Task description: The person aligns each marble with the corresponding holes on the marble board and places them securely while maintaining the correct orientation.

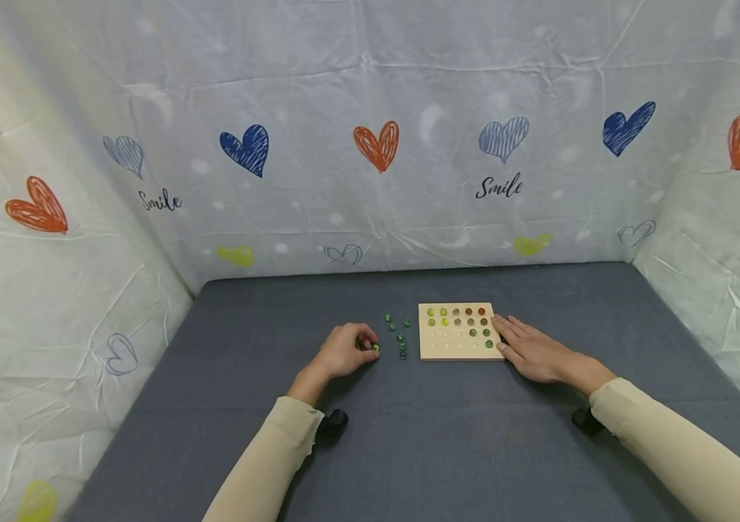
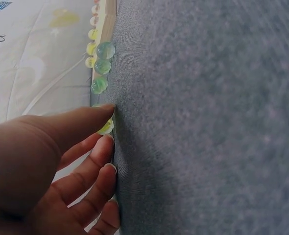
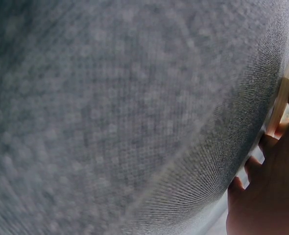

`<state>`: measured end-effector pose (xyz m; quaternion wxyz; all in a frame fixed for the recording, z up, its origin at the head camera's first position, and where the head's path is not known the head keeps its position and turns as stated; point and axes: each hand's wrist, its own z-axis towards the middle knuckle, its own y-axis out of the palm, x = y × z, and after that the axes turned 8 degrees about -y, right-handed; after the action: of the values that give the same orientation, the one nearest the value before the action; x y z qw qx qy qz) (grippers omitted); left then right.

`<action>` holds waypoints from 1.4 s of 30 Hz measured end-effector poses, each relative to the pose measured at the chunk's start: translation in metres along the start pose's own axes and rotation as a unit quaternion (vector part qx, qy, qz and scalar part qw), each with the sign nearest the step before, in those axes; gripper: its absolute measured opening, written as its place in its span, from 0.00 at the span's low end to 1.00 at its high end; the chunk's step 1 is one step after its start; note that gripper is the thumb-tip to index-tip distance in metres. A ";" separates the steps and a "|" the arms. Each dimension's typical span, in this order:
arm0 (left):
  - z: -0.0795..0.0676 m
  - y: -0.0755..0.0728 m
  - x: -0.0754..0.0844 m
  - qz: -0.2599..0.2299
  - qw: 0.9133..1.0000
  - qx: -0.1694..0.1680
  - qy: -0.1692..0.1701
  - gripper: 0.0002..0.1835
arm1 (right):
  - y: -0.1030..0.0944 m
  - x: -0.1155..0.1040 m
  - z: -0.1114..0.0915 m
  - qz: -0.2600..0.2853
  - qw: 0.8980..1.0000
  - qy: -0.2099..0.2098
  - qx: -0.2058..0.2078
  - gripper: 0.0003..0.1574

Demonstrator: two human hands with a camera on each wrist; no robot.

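Yellow marble [image 1: 376, 347] is sitting btwn the thumb and fingers of the L hand [image 1: 344, 350], low by the grey cloth [image 1: 461, 435] and left of the wooden board [image 1: 438, 353]. L hand is pinching it, fingers curling in; in the L wrist view it's peeking out just below the thumb tip, partly hidden. Can't tell if it's touching the cloth.

R hand [image 1: 537, 353] is lying relaxed, palm down w/ fingers fairly straight, fingertips and thumb touching the board's right side. R wrist view is mostly showing cloth, w/ the board's edge & that hand at far right.

Six green marbles [image 1: 400, 337] are lying loose on the cloth btwn L hand and board, in a rough column, w/ one sitting a bit closer to the board.

Board is lying flat, top two rows full: yellow ones [image 1: 445, 322] are filling the two left cols, murky ones [image 1: 458, 322] the next two, reddish ones [image 1: 484, 321] the last col. Third row is holding 2 green ones [image 1: 486, 333] at its right end, bottom row 1, also far right; bare holes are showing to their left.

Pale sleeves [image 1: 272, 464] are covering both forearms, w/ a black gadget [image 1: 331, 426] poking out by each wrist. White curtain [image 1: 435, 217] w/ hearts & "Smile" is hanging behind.
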<state>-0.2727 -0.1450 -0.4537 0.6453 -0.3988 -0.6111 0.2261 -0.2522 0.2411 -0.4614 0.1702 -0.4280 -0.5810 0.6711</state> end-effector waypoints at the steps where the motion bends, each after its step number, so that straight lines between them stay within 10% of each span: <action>1: 0.000 0.000 0.001 0.002 1.000 0.001 -0.002 0.07 | 0.000 0.000 0.000 -0.001 1.000 0.000 0.000 0.38; 42: 0.001 0.006 0.013 -0.023 0.999 0.023 0.018 0.04 | 0.000 0.002 0.000 0.003 1.000 0.004 -0.006 0.38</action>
<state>-0.2705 -0.1313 -0.4506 0.6701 -0.3734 -0.6032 0.2183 -0.2537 0.2426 -0.4622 0.1678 -0.4332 -0.5827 0.6668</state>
